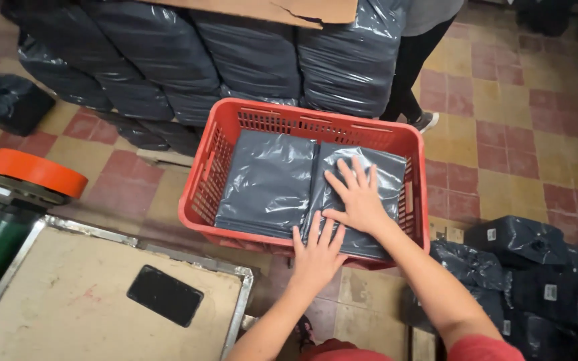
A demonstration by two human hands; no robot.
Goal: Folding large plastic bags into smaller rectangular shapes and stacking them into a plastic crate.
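A red plastic crate point(229, 134) stands on the tiled floor and holds two flat stacks of dark grey plastic bags side by side. My right hand point(356, 195) lies flat, fingers spread, on top of the right stack point(386, 170). My left hand point(317, 253) rests at the near edge of that same stack, fingers on the plastic at the crate's front rim. The left stack point(269, 180) is untouched.
Wrapped dark bundles point(235, 60) are piled behind the crate under a cardboard sheet. Another person's legs point(413, 73) stand at the back right. A metal-framed table point(68, 301) with a black patch and an orange roller point(35, 172) are at left. More dark packages point(536, 267) lie at right.
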